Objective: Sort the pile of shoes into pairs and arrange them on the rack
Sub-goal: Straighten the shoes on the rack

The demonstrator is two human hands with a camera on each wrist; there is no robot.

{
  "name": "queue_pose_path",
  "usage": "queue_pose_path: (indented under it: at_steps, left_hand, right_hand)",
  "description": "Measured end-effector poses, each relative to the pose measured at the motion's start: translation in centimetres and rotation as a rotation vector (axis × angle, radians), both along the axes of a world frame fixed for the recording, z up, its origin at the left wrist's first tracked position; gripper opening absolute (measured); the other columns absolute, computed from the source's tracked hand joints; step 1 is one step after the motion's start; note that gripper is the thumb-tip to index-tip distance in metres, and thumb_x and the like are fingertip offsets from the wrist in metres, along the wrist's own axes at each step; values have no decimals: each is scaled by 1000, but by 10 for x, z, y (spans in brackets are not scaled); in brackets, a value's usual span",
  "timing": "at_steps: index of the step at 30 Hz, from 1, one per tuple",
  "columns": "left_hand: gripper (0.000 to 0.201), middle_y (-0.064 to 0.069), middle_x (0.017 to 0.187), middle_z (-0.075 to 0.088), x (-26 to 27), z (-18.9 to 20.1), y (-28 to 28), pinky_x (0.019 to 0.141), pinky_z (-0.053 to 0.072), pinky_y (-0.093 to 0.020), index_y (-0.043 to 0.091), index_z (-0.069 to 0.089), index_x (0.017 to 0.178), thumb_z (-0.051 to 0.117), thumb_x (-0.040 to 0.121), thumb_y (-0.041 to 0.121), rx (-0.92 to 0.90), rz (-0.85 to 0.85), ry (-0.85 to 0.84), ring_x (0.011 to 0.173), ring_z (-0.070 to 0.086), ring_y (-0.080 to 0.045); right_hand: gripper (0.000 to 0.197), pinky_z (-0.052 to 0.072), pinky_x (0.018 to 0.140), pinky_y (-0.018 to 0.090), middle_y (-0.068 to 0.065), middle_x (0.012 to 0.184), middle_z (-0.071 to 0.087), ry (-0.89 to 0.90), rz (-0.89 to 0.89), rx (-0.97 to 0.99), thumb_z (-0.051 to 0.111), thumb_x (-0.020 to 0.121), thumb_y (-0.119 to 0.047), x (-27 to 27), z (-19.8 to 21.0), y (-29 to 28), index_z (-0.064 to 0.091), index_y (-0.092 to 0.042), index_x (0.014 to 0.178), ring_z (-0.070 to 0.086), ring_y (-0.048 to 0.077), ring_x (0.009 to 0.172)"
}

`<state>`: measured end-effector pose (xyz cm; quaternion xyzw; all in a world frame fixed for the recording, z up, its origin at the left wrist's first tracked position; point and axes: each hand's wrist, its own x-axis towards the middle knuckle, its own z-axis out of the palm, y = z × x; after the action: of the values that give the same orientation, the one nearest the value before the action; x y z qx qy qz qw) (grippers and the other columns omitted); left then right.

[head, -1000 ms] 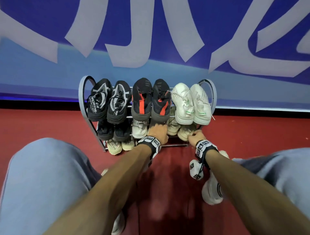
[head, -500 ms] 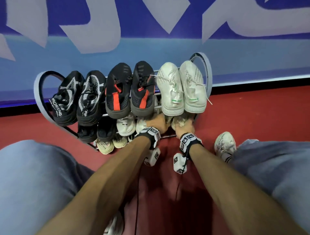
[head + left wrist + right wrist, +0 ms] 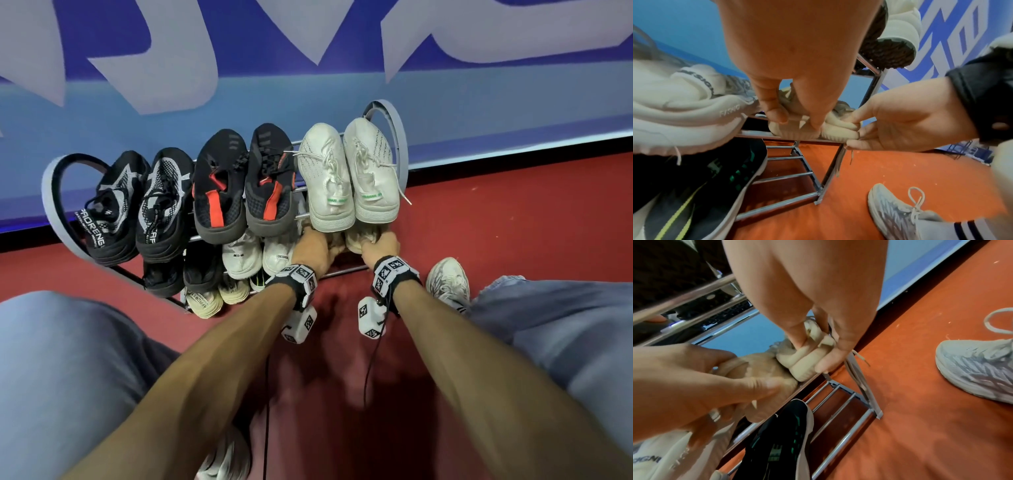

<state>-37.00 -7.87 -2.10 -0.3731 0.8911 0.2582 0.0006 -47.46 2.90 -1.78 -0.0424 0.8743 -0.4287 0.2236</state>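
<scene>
A grey three-shelf rack (image 3: pixel 391 118) stands against the wall. Its top shelf holds a black-and-white knit pair (image 3: pixel 137 205), a black pair with red tabs (image 3: pixel 239 185) and a white pair (image 3: pixel 346 174). Under the white pair, at the right end of the middle shelf, my left hand (image 3: pixel 318 245) pinches the heel of one beige shoe (image 3: pixel 795 128). My right hand (image 3: pixel 375 241) grips the heel of its beige mate (image 3: pixel 805 360) beside it. Both heels sit on the shelf's front bar; their toes are hidden.
The middle shelf also carries a black pair (image 3: pixel 181 274) and a white pair (image 3: pixel 257 255). A beige pair (image 3: pixel 215 298) and a black-and-green shoe (image 3: pixel 701 186) lie on the bottom shelf. My worn grey sneaker (image 3: pixel 447 279) stands on the red floor right of the rack.
Both hands have pushed forward with the beige shoes, from the front of the rack to under the white pair. The head view has swung left and tilted.
</scene>
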Motion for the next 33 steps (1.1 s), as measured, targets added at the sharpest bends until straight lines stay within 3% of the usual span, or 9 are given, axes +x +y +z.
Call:
queue_pose_path:
  at_steps: [4,9,15,20,23,26,29,33]
  left_hand:
    - [78,-30,141,43,2,3,2,101,49,-44,-1,37,146,73,89,38,31,-13,4,122,56,-44]
    - [70,-27,136,47,2,1,2,99,49,-44,-4,41,142,74,89,27,31,-11,32,119,57,-44]
    - [65,-27,138,43,5,-2,1,98,50,-44,2,42,142,72,88,20,3,-45,9,117,58,-46]
    - [76,-27,143,38,7,-7,0,99,50,-47,5,35,148,75,87,27,19,-26,64,118,58,-46]
    - [75,-27,139,40,4,-10,4,98,52,-49,2,33,147,73,87,23,1,-56,80,116,58,-47]
    - [73,-25,139,41,3,-12,3,98,51,-48,2,34,147,72,88,23,2,-54,64,117,57,-45]
    - [72,-25,141,38,4,-12,2,98,50,-48,3,30,149,68,89,15,0,-36,51,118,56,-46]
    - [73,-23,142,39,7,-16,2,99,50,-46,6,32,149,67,85,8,3,-34,89,119,55,-45]
  right_hand:
    - [31,47,88,34,21,117,66,27,51,3,64,90,-19,3,-16,0,64,-3,116,61,39,110]
    - [33,46,90,38,26,117,64,130,25,-47,60,94,-18,11,-21,1,57,1,121,60,42,110]
    - [43,44,92,32,19,121,66,157,64,-120,60,96,-22,9,-21,4,52,-9,136,61,36,113]
    - [35,46,88,30,15,109,69,169,75,-165,64,92,-24,3,-29,7,59,-9,124,64,34,104]
    - [42,50,98,35,8,113,69,130,7,-269,63,93,-19,5,-34,8,57,-12,134,65,25,105]
    - [43,51,99,42,2,107,68,115,-6,-268,62,93,-21,4,-41,7,56,-15,135,64,20,99]
    - [38,49,98,38,11,114,69,134,-1,-230,60,94,-22,4,-40,3,57,-11,130,64,32,108]
    - [30,45,81,37,24,105,67,203,28,-99,56,98,-25,9,-36,1,58,-1,115,62,40,100]
